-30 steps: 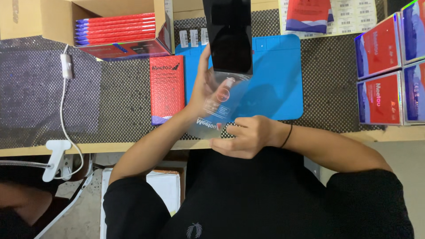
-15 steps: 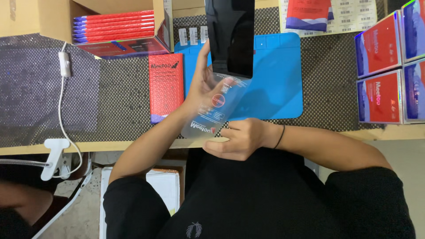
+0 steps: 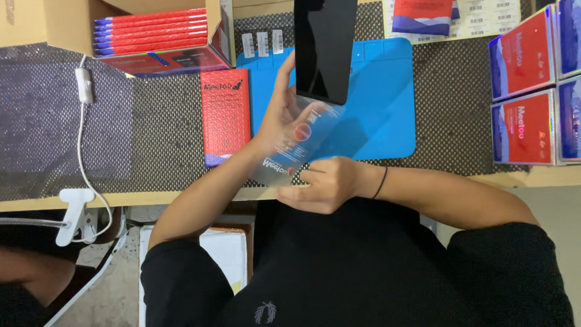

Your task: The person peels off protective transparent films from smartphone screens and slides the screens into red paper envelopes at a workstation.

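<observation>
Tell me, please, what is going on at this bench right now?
A person at a mesh-covered bench holds a dark tablet-like slab and a clear plastic sleeve over a blue mat. The left hand supports the slab and sleeve from behind, while the right hand pinches the sleeve's lower end. The slab's lower edge sits at the sleeve's mouth. A red flat box lies beside the mat, with more red boxes stacked at the right.
</observation>
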